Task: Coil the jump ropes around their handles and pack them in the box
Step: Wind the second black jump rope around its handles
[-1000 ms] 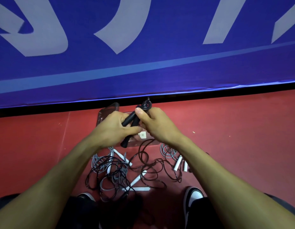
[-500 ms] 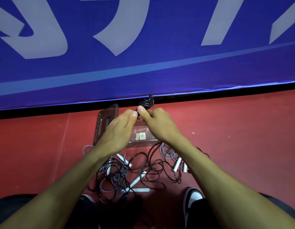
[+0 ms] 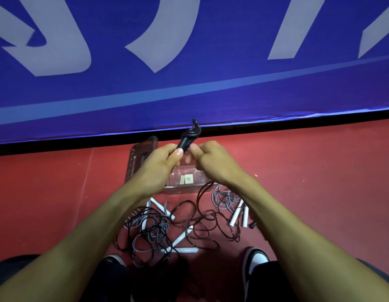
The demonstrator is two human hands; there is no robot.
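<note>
Two shoes [image 3: 255, 258] framed the near floor [image 3: 319, 182], and between them lay a tangle of ropes [image 3: 165, 227]: thin black and grey cords looped over each other, with slim white handles [image 3: 181, 236] scattered through them, two more lying side by side at the right. Beyond sat a clear box [image 3: 182, 188], shallow and see-through, two pale tags showing inside. Above it the left hand [image 3: 160, 164] gripped the black handles [image 3: 187, 139], held tilted with cord bunched at their top; the right hand [image 3: 213, 162] pinched cord beside them. Farthest stood a blue banner [image 3: 189, 62].
</note>
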